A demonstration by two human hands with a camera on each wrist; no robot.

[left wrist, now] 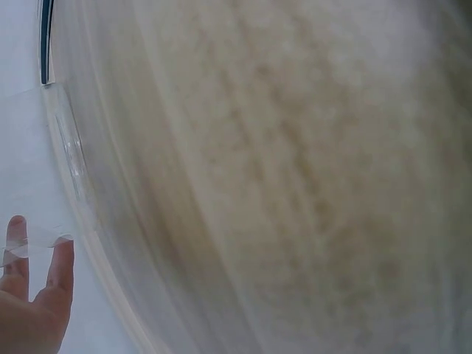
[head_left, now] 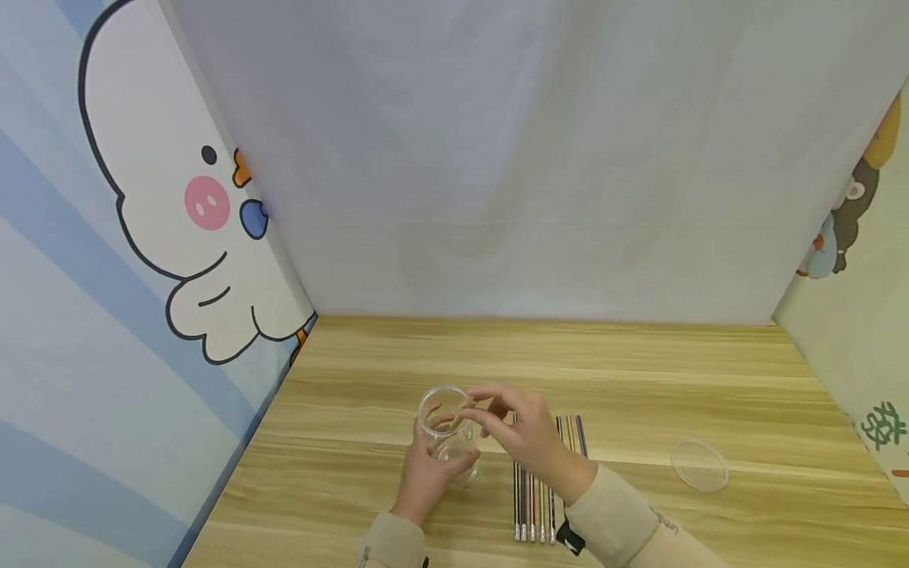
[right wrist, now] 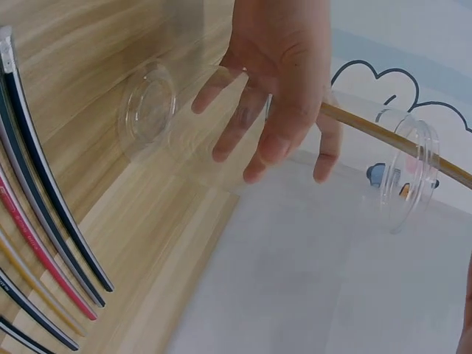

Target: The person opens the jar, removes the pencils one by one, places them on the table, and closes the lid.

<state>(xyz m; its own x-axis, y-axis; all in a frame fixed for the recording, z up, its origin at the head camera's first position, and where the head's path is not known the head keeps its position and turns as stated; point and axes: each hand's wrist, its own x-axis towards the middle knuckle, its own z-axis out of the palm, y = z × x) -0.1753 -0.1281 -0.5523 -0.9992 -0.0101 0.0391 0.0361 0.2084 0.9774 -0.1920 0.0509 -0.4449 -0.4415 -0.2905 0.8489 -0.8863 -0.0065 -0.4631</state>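
Note:
My left hand (head_left: 426, 473) grips a clear plastic jar (head_left: 461, 465), thumb on the near side and other fingers round the far side. The jar's open round mouth faces up towards the head view. At its rim, my right hand (head_left: 521, 426) pinches a thin pencil. In the right wrist view this yellow-brown pencil (right wrist: 369, 130) passes through the jar's mouth (right wrist: 413, 177), its inner end hidden behind the left hand. Only a sliver of the right hand (right wrist: 466, 324) shows there, at the right edge. Blurred wood-coloured surface fills most of the left wrist view.
Several pencils (head_left: 533, 505) lie side by side on the wooden table (head_left: 319, 457), partly under my right forearm. A clear round lid (head_left: 699, 465) lies farther right. A pale cloth wall (head_left: 497, 197) stands behind the table, with printed side panels (head_left: 206, 315) at its ends.

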